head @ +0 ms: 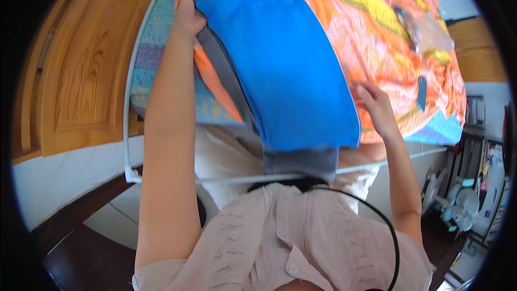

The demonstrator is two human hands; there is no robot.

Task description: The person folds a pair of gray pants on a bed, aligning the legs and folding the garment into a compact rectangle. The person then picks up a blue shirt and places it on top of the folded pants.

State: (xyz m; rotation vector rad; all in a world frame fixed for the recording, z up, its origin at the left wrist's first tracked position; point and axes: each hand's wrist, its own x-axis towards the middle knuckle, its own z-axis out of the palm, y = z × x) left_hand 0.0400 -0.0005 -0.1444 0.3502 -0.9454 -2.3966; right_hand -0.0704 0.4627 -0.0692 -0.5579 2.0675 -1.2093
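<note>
A blue cloth garment with grey parts (282,60) lies lengthwise over the near edge of a bed, its grey end hanging towards me. At its upper left edge is my left hand (190,14), touching the dark grey border; whether the fingers grip it is unclear. My right hand (373,103), slightly blurred, is beside the garment's lower right edge, over an orange and yellow patterned cover (343,36), fingers partly spread and holding nothing visible. An orange strip of cloth (216,83) runs along the garment's left side.
A pale metal frame rail (128,101) runs around the bed's left and near sides. Wooden cabinet doors (85,60) stand at left. On the cover lie a clear plastic bag (432,32) and a small dark flat item (421,93). A fan-like appliance (462,206) and shelves are at right.
</note>
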